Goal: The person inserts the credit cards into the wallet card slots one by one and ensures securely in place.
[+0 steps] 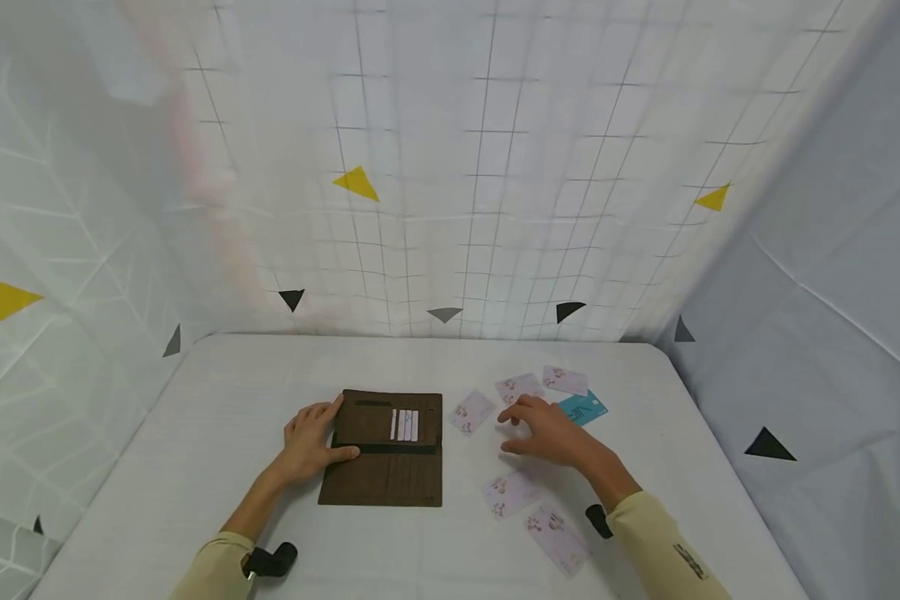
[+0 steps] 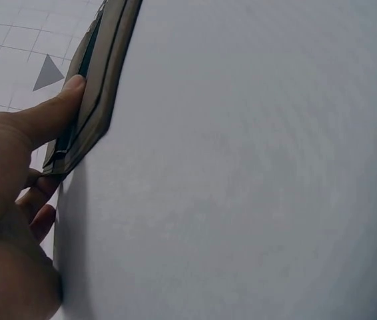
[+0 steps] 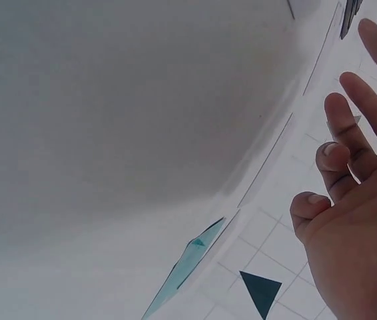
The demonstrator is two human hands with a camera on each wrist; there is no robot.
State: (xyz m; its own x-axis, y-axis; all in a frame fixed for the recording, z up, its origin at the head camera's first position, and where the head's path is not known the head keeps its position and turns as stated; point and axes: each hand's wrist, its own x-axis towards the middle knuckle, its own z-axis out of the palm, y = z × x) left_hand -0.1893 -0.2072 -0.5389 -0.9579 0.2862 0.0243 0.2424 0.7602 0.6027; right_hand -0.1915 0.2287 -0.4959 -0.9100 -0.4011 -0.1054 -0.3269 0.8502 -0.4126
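Observation:
A brown wallet (image 1: 382,475) lies spread out on the table, with several light cards (image 1: 405,425) in the slots of its upper half. My left hand (image 1: 309,442) grips its left edge; in the left wrist view the thumb (image 2: 68,97) lies on the inner side and the other fingers go behind the cover. To the right of the wallet my right hand (image 1: 551,429) hovers among loose cards, its fingers slightly bent and holding nothing. Pale pink patterned cards (image 1: 472,412) lie beyond the hand, and a blue card (image 1: 587,407) with a small hole is partly hidden by it.
Nearer me on the white table (image 1: 390,550) are two more pink cards, one (image 1: 512,493) above the other (image 1: 557,537). White sheets (image 1: 435,167) with grid lines and coloured triangles rise behind the table and at both sides.

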